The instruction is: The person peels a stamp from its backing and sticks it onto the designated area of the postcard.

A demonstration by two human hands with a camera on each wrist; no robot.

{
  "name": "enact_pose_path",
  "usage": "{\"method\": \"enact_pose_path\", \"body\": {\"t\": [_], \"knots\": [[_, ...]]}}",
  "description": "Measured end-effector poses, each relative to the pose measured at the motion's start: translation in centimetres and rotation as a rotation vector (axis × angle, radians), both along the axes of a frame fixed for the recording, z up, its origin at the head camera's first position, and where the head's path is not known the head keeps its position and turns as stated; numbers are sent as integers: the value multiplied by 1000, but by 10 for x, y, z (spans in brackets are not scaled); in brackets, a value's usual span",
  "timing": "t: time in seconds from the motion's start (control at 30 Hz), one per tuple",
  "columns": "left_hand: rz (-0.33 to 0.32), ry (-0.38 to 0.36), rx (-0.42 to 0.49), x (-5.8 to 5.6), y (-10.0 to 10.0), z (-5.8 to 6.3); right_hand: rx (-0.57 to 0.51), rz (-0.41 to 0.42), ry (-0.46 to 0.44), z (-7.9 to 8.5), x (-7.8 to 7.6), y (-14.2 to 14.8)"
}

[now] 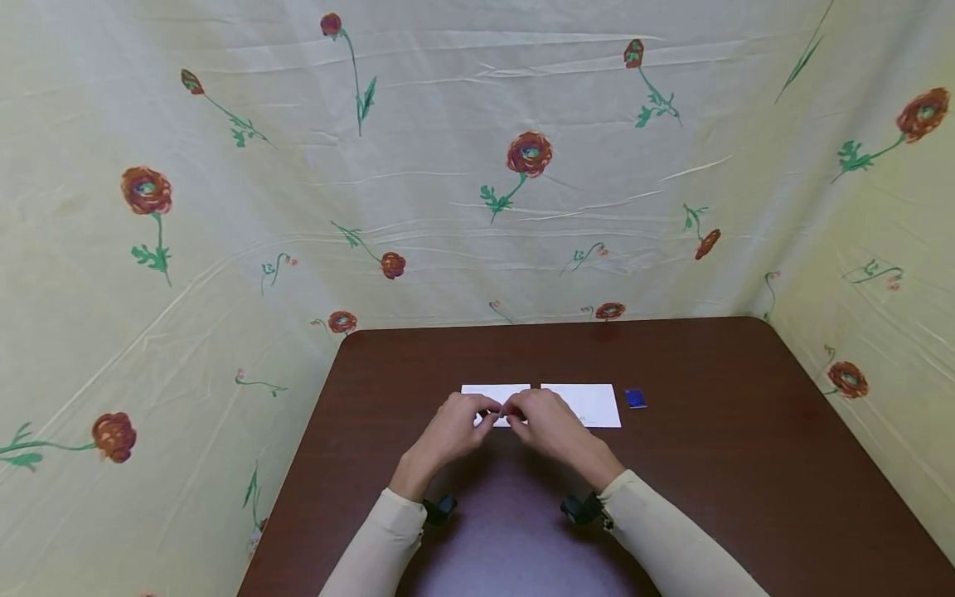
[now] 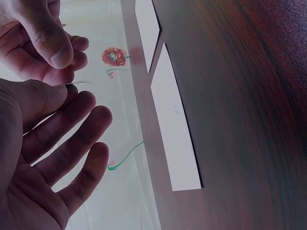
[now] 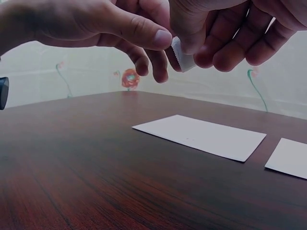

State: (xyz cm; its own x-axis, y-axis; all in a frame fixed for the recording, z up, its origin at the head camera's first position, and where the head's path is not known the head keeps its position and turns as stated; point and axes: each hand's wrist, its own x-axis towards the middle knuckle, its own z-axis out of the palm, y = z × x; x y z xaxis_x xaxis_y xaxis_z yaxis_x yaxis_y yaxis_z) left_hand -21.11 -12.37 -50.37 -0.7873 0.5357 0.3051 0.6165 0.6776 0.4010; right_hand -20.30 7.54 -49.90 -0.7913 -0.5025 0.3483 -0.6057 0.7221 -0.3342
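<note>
My left hand (image 1: 466,421) and right hand (image 1: 548,423) meet fingertip to fingertip above the table. Between them is a small pale sachet (image 3: 184,56) with a serrated edge, best seen in the right wrist view. The right thumb and fingers pinch it, and the left thumb and index finger grip its other edge; the remaining left fingers spread loosely. Only a thin edge of it shows in the left wrist view. Behind the hands lie two white cards, a left card (image 1: 477,389) partly covered by the hands and a right card (image 1: 593,405).
A small blue packet (image 1: 636,399) lies on the table to the right of the cards. The dark brown wooden table (image 1: 709,481) ends at a flower-printed curtain (image 1: 433,166) behind and at the sides. Each wrist wears a black camera.
</note>
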Motion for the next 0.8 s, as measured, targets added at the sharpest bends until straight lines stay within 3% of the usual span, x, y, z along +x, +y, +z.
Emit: {"method": "enact_pose_path", "body": {"t": [0.47, 0.8], "knots": [[89, -42, 10, 2, 0, 0, 17, 21, 2, 0, 0, -1], [68, -64, 27, 2, -1, 1, 11, 31, -28, 2, 0, -1]]}}
